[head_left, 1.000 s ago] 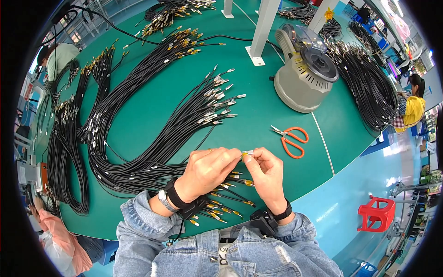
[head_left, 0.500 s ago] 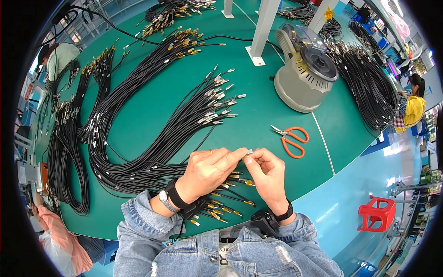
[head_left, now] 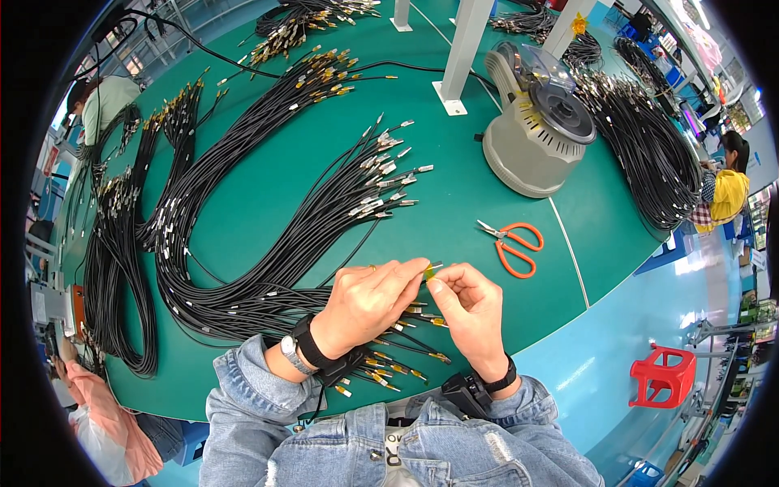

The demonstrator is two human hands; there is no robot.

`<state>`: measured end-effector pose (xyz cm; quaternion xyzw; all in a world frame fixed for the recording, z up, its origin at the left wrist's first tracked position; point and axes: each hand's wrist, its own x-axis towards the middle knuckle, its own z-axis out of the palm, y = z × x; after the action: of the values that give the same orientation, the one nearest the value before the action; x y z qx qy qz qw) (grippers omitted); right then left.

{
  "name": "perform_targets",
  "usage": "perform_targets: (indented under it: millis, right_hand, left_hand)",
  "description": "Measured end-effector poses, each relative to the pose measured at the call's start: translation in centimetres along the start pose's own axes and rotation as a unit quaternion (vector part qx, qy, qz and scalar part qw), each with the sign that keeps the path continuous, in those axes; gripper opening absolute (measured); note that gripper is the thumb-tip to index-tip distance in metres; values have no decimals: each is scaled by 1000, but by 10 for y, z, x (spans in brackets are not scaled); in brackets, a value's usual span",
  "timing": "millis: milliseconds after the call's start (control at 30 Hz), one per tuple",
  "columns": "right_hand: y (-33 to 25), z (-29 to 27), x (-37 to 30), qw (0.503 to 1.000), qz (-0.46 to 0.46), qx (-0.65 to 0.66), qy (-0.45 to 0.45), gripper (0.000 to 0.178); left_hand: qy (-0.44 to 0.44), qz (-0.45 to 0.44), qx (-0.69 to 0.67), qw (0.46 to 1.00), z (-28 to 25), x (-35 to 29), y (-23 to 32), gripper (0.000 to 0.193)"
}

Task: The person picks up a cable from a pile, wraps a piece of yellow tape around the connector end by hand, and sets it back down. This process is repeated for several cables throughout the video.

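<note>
My left hand (head_left: pixel 369 299) pinches a cable end with a small metal connector (head_left: pixel 437 265) at its tip. A bit of yellow tape (head_left: pixel 429 273) shows on it, between my two hands. The thumb and forefinger of my right hand (head_left: pixel 469 307) are closed at that tape from the other side. Most of the held cable is hidden behind my left fingers. Beneath my hands fan out black cables with yellow-wrapped ends (head_left: pixel 381 375). Another cable bundle (head_left: pixel 324 211) with silvery ends curves across the green table, ahead of my left hand.
Orange-handled scissors (head_left: pixel 518 250) lie right of my hands, blades slightly apart. Beyond them stands a round grey tape dispenser (head_left: pixel 535 150), near a white table post (head_left: pixel 464 57). More cables (head_left: pixel 641 146) lie at the far right. A red stool (head_left: pixel 663 376) is on the blue floor. Other people sit around.
The yellow tape has come into view between my fingertips, and more of the metal tip shows. My right hand has shifted very slightly; the rest looks the same.
</note>
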<state>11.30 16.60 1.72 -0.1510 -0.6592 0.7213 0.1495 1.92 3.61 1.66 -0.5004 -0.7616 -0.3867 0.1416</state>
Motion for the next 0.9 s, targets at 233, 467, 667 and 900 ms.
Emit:
perform_targets:
  millis: [233, 467, 667, 900]
  right_hand:
    - [9, 2, 4, 1000, 3, 20, 12, 9]
    - [15, -3, 6, 1000, 1, 15, -1, 7]
    - [14, -4, 7, 1000, 8, 4, 1, 8]
    - [9, 0, 6, 1000, -7, 17, 7, 10]
  left_hand:
    - [1, -78, -102, 992, 4, -2, 3, 18]
    - [-64, -237, -231, 942, -1, 3, 4, 12]
    - [-80, -221, -247, 940, -7, 8, 2, 10]
    - [-57, -195, -184, 962, -9, 6, 6, 8]
